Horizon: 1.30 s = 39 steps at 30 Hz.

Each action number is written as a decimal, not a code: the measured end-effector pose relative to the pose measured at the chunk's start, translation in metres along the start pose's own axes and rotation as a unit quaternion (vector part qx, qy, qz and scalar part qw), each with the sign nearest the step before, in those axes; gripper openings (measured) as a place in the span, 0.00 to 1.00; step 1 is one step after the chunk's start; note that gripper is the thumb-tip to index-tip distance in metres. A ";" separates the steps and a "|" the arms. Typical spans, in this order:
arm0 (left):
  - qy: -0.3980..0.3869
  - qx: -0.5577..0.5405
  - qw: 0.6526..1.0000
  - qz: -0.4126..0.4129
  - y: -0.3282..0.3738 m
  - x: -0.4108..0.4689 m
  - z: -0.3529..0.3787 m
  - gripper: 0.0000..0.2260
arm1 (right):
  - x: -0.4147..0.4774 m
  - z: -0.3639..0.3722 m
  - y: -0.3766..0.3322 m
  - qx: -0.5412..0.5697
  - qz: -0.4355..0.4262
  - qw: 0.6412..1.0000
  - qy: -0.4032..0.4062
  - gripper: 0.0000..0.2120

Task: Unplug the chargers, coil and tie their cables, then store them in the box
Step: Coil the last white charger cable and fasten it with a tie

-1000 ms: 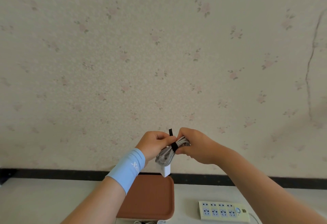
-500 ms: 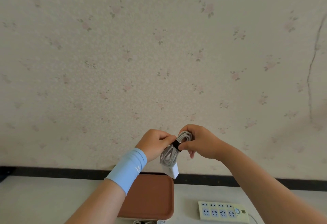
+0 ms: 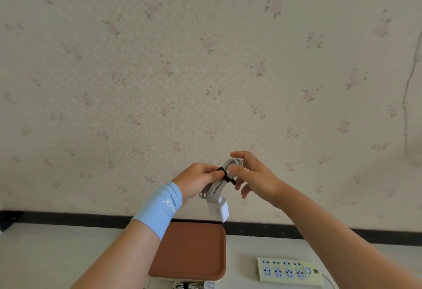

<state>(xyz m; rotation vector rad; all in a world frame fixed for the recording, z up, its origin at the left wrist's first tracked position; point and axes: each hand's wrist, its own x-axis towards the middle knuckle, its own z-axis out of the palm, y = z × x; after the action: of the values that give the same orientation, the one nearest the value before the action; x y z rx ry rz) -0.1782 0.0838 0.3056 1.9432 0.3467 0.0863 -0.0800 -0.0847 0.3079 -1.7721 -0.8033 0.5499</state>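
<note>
I hold a coiled white charger cable (image 3: 215, 188) up in front of the wall, with its white plug block (image 3: 218, 211) hanging below. A black tie strap (image 3: 226, 175) wraps the middle of the coil. My left hand (image 3: 197, 180), with a light blue wrist sleeve, pinches the coil at the strap. My right hand (image 3: 253, 174) holds the upper loop and the strap's free end with thumb and fingers. At the bottom edge, the box (image 3: 182, 282) shows another coiled white cable (image 3: 186, 286) inside, mostly cut off.
A brown tray-like lid (image 3: 191, 250) lies on the white table, partly over the box. A pale power strip (image 3: 290, 271) with empty sockets lies to its right, its cord running off right. The flowered wall stands close behind the table.
The strap end that stuck up above the coil is now wrapped down around it. My right hand has shifted up and opened its lower fingers; the coil has tilted and the plug hangs lower.
</note>
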 end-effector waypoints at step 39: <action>0.012 -0.019 0.999 -0.023 0.001 -0.009 0.005 0.07 | -0.005 0.002 0.010 -0.204 -0.107 0.973 0.016 0.25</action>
<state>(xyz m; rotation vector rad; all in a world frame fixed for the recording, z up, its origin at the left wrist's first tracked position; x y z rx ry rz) -0.1858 0.0766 0.3053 1.8966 0.4040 0.0857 -0.0819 -0.0895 0.2979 -2.0235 -1.1300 0.2199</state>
